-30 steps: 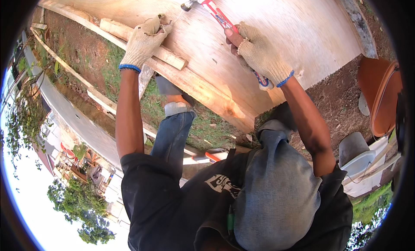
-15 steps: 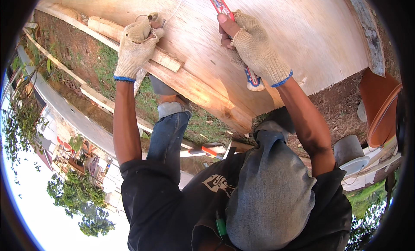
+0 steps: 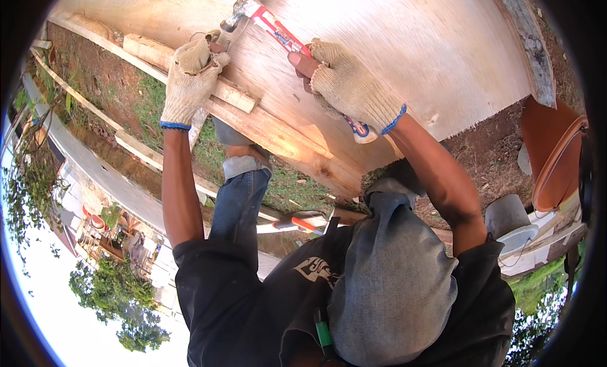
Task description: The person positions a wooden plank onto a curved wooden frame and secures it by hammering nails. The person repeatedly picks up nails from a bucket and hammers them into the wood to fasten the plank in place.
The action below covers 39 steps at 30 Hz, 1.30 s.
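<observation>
My right hand (image 3: 354,82), in a knitted cream glove with bare fingertips, is closed round the red handle of a claw hammer (image 3: 275,29). The hammer's steel head is down beside the fingers of my left hand (image 3: 191,73). My left hand wears a matching glove. Its fingers are pinched together at the pale plywood sheet (image 3: 404,44), over a short wooden strip (image 3: 237,95). What they pinch is too small and too hidden by the hammer head to make out. Under the strip runs a longer board (image 3: 284,133) along the sheet's edge.
A weathered plank (image 3: 528,35) lies along the sheet's right side. Beyond it stand a brown container (image 3: 556,155) and a grey bucket (image 3: 508,218). An orange-handled tool (image 3: 306,225) lies near my body. Long thin timbers (image 3: 88,98) cross the grassy ground at the left.
My right hand has swung the hammer left and down, bringing its head into view beside my left fingers. My left hand stays at the strip.
</observation>
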Each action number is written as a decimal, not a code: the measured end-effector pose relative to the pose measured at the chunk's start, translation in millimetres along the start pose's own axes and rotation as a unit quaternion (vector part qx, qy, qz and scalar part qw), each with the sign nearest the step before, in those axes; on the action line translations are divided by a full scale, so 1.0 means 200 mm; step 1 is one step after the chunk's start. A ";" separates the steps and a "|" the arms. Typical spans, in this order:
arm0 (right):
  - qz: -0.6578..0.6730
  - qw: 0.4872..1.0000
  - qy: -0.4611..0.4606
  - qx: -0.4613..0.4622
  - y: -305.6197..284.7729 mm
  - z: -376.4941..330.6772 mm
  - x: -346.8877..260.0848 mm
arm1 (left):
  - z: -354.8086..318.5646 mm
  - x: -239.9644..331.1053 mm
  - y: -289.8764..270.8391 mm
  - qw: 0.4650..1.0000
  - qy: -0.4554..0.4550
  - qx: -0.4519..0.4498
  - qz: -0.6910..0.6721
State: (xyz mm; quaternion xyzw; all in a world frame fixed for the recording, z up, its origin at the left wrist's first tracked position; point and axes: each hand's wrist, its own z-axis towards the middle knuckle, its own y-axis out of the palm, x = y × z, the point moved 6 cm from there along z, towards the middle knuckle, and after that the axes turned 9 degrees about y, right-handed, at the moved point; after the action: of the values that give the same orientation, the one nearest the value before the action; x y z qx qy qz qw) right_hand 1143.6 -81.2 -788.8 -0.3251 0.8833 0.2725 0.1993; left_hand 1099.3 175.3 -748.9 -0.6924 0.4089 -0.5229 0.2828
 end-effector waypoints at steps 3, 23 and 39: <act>0.130 0.983 -0.062 0.114 -0.02 -0.02 0.01 | 0.01 0.03 -0.01 1.000 0.023 0.020 -0.004; -0.051 0.997 -0.048 0.008 0.03 0.03 0.10 | -0.54 0.06 0.10 0.860 -0.267 0.426 -0.084; 0.246 0.959 -0.070 0.123 -0.09 -0.03 0.01 | -0.63 0.24 0.53 0.764 -0.475 0.378 -0.218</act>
State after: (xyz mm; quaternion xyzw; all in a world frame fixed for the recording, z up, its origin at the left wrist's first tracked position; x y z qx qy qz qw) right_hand 1153.6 -98.1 -792.1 -0.0506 0.9467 0.2242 0.2256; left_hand 956.2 84.8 -775.0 -0.7597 -0.1704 -0.2870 0.5581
